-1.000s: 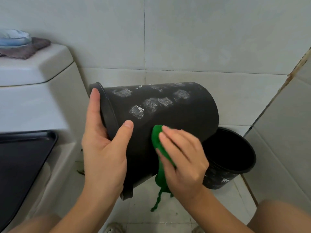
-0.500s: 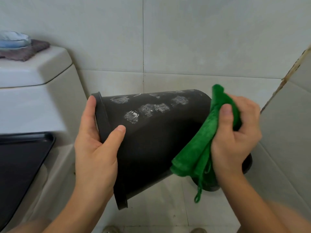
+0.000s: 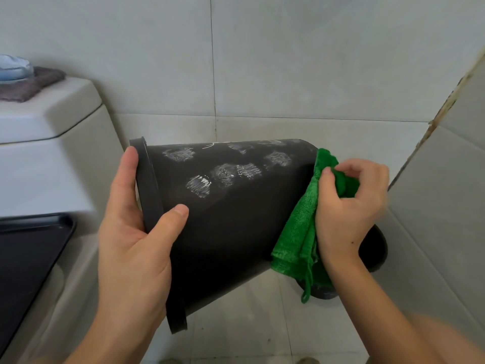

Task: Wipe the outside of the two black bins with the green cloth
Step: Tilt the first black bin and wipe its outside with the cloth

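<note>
A black bin (image 3: pixel 236 222) is held on its side in mid-air, its rim to the left and its base to the right, with whitish scuffed patches on its upper side. My left hand (image 3: pixel 133 232) grips its rim, thumb across the outer wall. My right hand (image 3: pixel 346 208) holds the green cloth (image 3: pixel 299 232) bunched against the bin's base end. A second black bin (image 3: pixel 374 250) stands on the floor behind, mostly hidden by the cloth and my right hand.
A white toilet tank (image 3: pixel 47 143) fills the left, with a folded grey cloth (image 3: pixel 39 82) and a blue-white object on top. A black toilet lid (image 3: pixel 29 258) lies low left. Tiled walls close in behind and at right; floor tiles lie below.
My right hand carried the green cloth from the bin's lower side wall to its base end. The bin has tilted so the base sits lower, and my right hand's grip on the cloth shifted.
</note>
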Demonstrator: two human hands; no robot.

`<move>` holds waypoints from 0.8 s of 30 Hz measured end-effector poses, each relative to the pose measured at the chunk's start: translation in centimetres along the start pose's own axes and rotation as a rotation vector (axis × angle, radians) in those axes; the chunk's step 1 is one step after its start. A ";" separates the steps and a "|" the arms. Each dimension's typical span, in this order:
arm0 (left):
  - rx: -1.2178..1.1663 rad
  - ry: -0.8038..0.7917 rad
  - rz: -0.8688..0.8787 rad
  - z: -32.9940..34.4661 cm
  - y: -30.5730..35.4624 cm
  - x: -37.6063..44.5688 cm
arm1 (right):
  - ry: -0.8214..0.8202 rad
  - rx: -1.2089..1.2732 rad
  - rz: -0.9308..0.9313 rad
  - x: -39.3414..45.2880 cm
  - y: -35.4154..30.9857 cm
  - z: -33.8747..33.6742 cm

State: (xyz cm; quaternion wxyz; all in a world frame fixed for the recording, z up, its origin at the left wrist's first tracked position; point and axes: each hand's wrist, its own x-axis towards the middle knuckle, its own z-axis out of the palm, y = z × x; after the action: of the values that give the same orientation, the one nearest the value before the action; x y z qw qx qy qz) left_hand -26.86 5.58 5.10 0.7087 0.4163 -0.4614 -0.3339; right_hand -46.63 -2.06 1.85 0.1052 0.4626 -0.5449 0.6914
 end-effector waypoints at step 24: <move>0.085 0.005 0.081 -2.0 -0.2 1.6 | -0.173 0.155 0.195 -0.9 0.2 -0.6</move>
State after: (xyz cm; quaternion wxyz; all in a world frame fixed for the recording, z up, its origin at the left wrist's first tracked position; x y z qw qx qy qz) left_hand -24.50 4.73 5.07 0.7044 0.4279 -0.4900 -0.2841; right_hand -46.58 -1.33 1.10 -0.0456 0.4723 -0.5393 0.6957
